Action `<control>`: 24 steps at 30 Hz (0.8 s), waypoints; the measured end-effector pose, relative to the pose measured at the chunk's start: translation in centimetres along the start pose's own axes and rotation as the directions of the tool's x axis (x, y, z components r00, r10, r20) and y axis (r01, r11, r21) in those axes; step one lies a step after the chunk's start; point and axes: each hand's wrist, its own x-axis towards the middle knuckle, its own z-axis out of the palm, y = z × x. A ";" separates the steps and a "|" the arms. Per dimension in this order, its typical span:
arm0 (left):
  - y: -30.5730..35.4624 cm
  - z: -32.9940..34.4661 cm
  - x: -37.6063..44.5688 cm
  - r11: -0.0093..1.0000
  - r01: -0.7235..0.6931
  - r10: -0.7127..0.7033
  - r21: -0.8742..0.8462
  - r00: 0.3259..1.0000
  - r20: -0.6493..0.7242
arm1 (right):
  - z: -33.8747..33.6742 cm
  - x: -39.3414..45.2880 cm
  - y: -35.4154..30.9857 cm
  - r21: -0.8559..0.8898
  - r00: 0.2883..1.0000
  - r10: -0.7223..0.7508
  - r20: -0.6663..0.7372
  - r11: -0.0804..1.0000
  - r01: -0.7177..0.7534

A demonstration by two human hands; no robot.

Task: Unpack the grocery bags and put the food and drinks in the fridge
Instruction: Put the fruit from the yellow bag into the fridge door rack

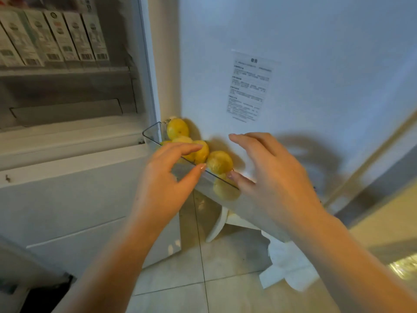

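— Upper left of the frame?
— Row of cartons (56, 37) standing side by side on a fridge (74, 136) shelf, labels and barcodes facing out. Below them, dim interior and a white drawer front.

— Centre?
— Clear door bin (155, 136) on the inside of the open door (316, 41), holding yellow lemons (219, 162). One at the bin's far left end, two bunched just right of it, one further right, another seen through the bin's clear wall lower down.

— Left hand?
— Left hand (167, 177) at the bin's front edge, fingers spread wide and gently bent, holding nothing. Fingertips over the middle lemons; touching or just above, cannot tell. Thumb pointing towards the right-hand lemon.

— Right hand?
— Right hand (275, 168) just right of the lemons, also spread wide, holding nothing. Thumb tip against the bin's rim beside the lower lemon, fingers stretched out above, close to the door's surface.

— Right of that?
— Printed sheet (249, 86) stuck on the door, above the right hand; text too blurred to read. Shadow of the hand across the door further right.

— Bottom of the frame?
— Tiled floor (203, 279), with crumpled white paper (286, 267) lying lower right, beneath the right forearm.
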 end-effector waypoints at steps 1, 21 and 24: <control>0.4 0.2 -0.6 1.000 0.009 -0.009 -0.013 1.000 0.005 | -0.2 -0.8 0.3 0.007 1.000 0.008 -0.010 1.000 -0.008; 18.9 18.5 -20.8 0.981 -0.047 -0.024 0.186 0.930 0.367 | -12.9 -30.3 15.4 -0.027 0.975 0.202 0.094 0.979 -0.200; 20.3 22.7 -22.6 0.963 -0.132 0.004 0.233 0.877 0.480 | -13.5 -34.7 18.4 -0.070 0.943 0.294 0.155 0.956 -0.286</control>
